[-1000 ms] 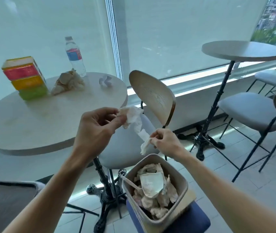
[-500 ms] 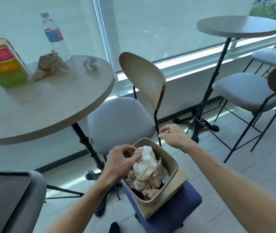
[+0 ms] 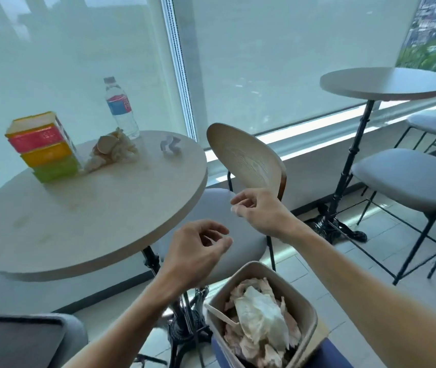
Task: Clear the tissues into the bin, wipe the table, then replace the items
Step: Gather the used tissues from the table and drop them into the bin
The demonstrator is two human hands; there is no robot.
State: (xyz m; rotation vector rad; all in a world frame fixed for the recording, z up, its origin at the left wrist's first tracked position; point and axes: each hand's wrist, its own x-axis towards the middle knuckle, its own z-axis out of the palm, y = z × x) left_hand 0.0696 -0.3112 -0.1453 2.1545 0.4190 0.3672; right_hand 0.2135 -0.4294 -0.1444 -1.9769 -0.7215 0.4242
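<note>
Two tissues (image 3: pixel 113 151) on table (image 3: pixel 105 208) – crumpled | left grip (image 3: pixel 198 251) – loose, empty | right grip (image 3: pixel 256 211) – loose, empty

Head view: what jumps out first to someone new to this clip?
Two bare hands hang loosely curled and empty mid-frame, left hand lower, right hand higher. Below them sits a bin stuffed with crumpled tissues. On the round table at left, a colourful box stack, a water bottle and a tissue wad.

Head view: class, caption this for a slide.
Both hands, left and right, empty above the tissue-filled bin; crumpled tissues remain on the table.
</note>
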